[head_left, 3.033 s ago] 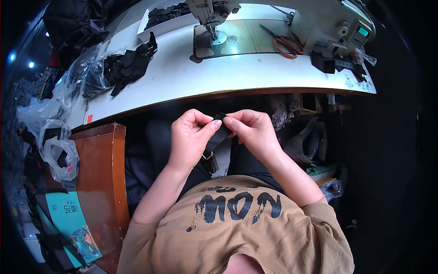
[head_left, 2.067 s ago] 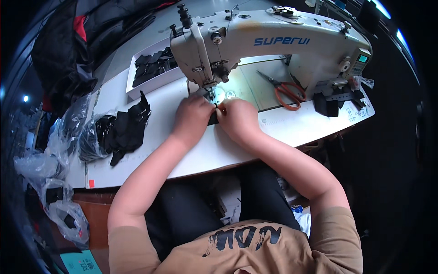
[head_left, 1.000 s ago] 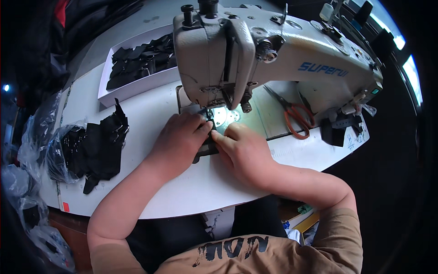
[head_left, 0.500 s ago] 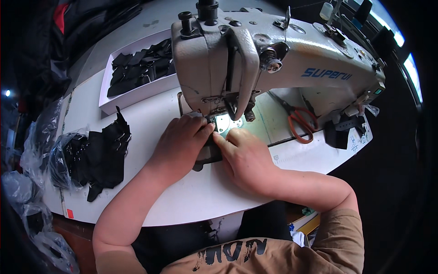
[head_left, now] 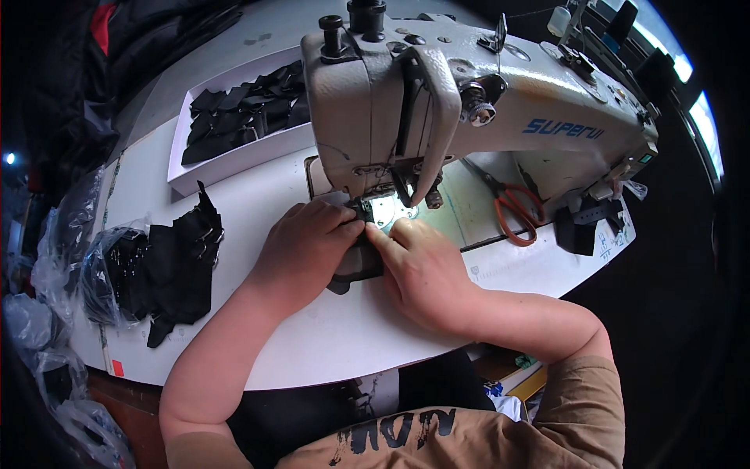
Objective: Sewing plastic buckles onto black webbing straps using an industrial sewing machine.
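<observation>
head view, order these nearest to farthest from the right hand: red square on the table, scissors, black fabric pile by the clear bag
1. Scissors: to the right of the right hand.
2. Black fabric pile: left side of the table.
3. Red square: the table's near left corner.

Fingers [head_left: 382,241] touch a black strip [head_left: 366,216] at the sewing machine [head_left: 337,117]

Blue lettering [head_left: 564,127] on sewing machine [head_left: 500,94], black letters [head_left: 359,442] on tan shirt [head_left: 492,436], perhaps handwritten figures [head_left: 605,248] on white tabletop [head_left: 305,352].

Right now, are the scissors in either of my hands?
No, the scissors lie by the sewing machine, apart from the left hand and right hand.
</observation>
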`<state>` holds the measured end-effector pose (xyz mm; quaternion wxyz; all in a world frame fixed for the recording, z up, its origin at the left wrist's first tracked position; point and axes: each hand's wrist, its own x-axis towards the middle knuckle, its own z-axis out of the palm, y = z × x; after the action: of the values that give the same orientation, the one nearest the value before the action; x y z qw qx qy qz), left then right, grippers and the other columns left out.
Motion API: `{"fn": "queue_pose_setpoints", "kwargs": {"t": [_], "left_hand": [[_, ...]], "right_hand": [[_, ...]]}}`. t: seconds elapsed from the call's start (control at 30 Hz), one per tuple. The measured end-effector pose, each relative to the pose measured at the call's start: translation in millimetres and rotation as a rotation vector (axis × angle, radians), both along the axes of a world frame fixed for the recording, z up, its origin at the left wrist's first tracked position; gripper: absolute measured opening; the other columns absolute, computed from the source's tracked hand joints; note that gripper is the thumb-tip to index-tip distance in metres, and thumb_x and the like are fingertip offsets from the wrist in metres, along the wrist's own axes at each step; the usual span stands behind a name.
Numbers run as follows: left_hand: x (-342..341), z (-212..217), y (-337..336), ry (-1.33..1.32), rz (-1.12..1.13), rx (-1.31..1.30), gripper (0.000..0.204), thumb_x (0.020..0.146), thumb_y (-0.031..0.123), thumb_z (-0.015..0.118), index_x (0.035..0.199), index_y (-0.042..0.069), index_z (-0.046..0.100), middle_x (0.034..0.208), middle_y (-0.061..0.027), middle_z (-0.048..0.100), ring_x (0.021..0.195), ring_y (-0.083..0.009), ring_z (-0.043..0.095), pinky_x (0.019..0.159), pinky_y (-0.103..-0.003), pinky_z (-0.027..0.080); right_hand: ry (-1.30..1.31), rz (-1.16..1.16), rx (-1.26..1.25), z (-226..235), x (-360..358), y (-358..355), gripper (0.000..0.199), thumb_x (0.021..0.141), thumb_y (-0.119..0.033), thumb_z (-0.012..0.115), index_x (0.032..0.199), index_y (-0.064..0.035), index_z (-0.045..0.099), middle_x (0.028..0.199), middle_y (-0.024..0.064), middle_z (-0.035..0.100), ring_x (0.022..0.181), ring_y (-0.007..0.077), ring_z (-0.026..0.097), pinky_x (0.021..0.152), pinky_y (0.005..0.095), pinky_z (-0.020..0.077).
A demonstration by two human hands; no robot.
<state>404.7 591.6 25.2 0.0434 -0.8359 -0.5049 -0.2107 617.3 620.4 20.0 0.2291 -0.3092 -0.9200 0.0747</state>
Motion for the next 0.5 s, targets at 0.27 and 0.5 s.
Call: {"fn": "queue_pose_setpoints", "kwargs": {"t": [0.27, 0.5], "left_hand": [[-0.6, 6.0, -1.2, -0.049, -0.082, 0.037, 0.017, 0.081, 0.01, 0.068, 0.097, 0.009, 0.072, 0.101, -0.0026, 0.066, 0.098, -0.0232, 0.065, 0.088, -0.039, 0.053], [-0.6, 8.9, -1.9, -0.078, -0.104, 0.037, 0.018, 0.078, 0.007, 0.069, 0.095, 0.008, 0.073, 0.098, -0.0031, 0.068, 0.093, -0.0246, 0.066, 0.085, -0.039, 0.053]], "right_hand": [[0.018, -0.034, -0.02, 3.0, -0.9, 0.5, 0.053, 0.078, -0.003, 0.062, 0.13, 0.0001, 0.059, 0.097, 0.0151, 0.055, 0.09, 0.0339, 0.057, 0.075, 0.0438, 0.0485], [0.027, -0.002, -0.051, 4.8, 4.6, -0.2, 0.051, 0.074, -0.001, 0.063, 0.126, 0.0, 0.062, 0.092, 0.014, 0.056, 0.086, 0.0338, 0.058, 0.07, 0.044, 0.0483]]}}
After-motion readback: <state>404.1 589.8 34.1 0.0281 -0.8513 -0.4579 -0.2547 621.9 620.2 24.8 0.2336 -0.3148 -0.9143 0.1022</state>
